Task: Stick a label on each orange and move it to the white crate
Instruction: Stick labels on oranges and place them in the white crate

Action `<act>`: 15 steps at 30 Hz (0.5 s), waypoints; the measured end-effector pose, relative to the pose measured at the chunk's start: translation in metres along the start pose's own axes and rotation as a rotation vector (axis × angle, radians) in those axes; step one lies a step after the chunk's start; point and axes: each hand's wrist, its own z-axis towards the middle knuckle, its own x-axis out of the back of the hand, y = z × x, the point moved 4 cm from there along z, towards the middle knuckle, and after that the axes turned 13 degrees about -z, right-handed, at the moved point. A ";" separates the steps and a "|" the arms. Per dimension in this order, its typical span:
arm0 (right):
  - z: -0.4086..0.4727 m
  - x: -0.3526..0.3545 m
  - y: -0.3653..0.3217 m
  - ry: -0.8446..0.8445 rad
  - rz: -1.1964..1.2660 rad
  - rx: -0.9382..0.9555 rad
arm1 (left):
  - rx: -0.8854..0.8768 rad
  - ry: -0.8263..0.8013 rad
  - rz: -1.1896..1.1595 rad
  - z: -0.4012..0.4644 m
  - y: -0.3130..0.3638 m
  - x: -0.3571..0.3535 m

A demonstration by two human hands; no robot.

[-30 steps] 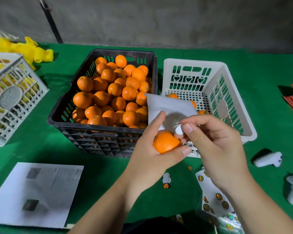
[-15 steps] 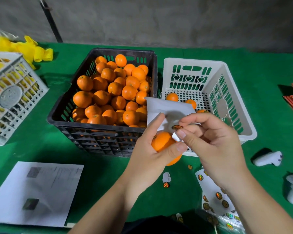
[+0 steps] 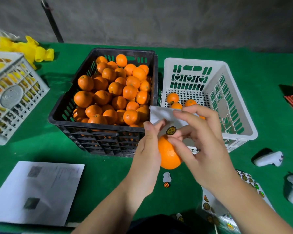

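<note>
My left hand [image 3: 146, 152] grips an orange [image 3: 168, 154] in front of the black crate [image 3: 101, 134], which is heaped with several oranges [image 3: 115, 93]. My right hand [image 3: 200, 142] pinches a white backing sheet [image 3: 161, 115] just above that orange. A round dark-and-gold label [image 3: 171, 130] shows on the sheet right over the fruit, at my fingertips. The white crate [image 3: 240, 115] stands to the right of the black one and holds a few oranges [image 3: 172, 97] on its perforated floor.
Label sheets [image 3: 208, 205] lie at the lower right and loose stickers [image 3: 166, 180] under my hands. A printed paper [image 3: 35, 191] lies at lower left. A grey crate [image 3: 12, 97] and yellow netting [image 3: 29, 49] are at far left, white objects [image 3: 269, 158] at right.
The orange has dropped lower in my left hand and turned. My right hand has shifted on the backing sheet, and the round label now shows face-up above the fruit.
</note>
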 end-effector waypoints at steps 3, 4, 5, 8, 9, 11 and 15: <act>-0.001 0.001 0.006 -0.081 0.049 -0.023 | -0.003 0.029 0.012 0.000 -0.001 0.003; -0.001 0.002 0.006 -0.107 0.038 -0.021 | 0.000 0.044 0.024 0.000 -0.002 0.005; -0.002 0.002 0.006 -0.125 0.019 -0.018 | 0.005 0.054 0.031 0.001 -0.002 0.007; -0.008 0.000 0.004 -0.143 -0.034 0.039 | 0.024 0.069 0.039 0.000 -0.004 0.010; -0.009 -0.001 0.003 -0.143 -0.031 0.061 | 0.022 0.076 0.042 0.000 -0.005 0.011; -0.010 -0.001 0.004 -0.135 0.009 0.060 | 0.013 0.090 0.047 -0.001 -0.004 0.009; -0.008 0.007 0.002 -0.024 0.086 0.027 | 0.044 0.095 0.023 -0.002 -0.001 0.003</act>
